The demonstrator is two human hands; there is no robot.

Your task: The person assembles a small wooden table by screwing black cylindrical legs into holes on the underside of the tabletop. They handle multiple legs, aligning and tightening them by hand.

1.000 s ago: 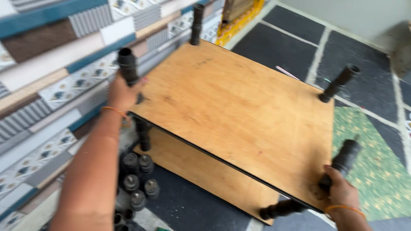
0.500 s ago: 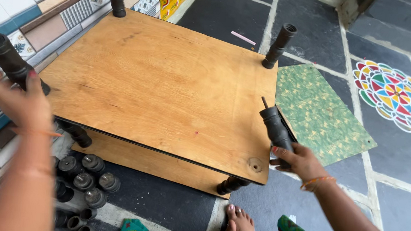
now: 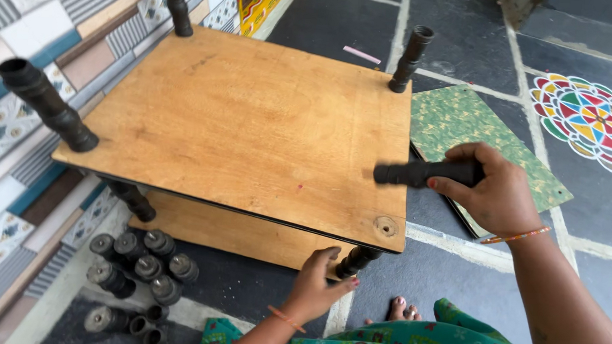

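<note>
The largest thing is the upper wooden shelf board (image 3: pixel 244 128), a tan plywood panel lying flat, with a round hole (image 3: pixel 386 226) at its near right corner, just left of and below the right fingers. Under it a lower wooden board (image 3: pixel 223 229) shows along the near edge, just above the left fingers. To the right of the shelf, behind the right knuckles, a green patterned board (image 3: pixel 468 115) lies on the dark stone floor (image 3: pixel 459 32), and farther right a many-coloured round floor drawing (image 3: pixel 597 117).

Three black turned posts stand up from the shelf's corners: the near left post (image 3: pixel 45 103), the far left post (image 3: pixel 174 1) and the far right post (image 3: pixel 409 58), all well away from either hand. A cluster of loose black post pieces (image 3: pixel 138 268) lies on the floor, left of the left hand.

The right hand (image 3: pixel 488 188) has its fingers curled tight around a loose black post (image 3: pixel 417 174), held level, its free end over the shelf's right edge, above the hole. The left hand (image 3: pixel 316 288) reaches under the near right corner, its fingers loosely bent around the lower black post (image 3: pixel 357 260), thumb and fingertips touching it beneath the shelf.
</note>
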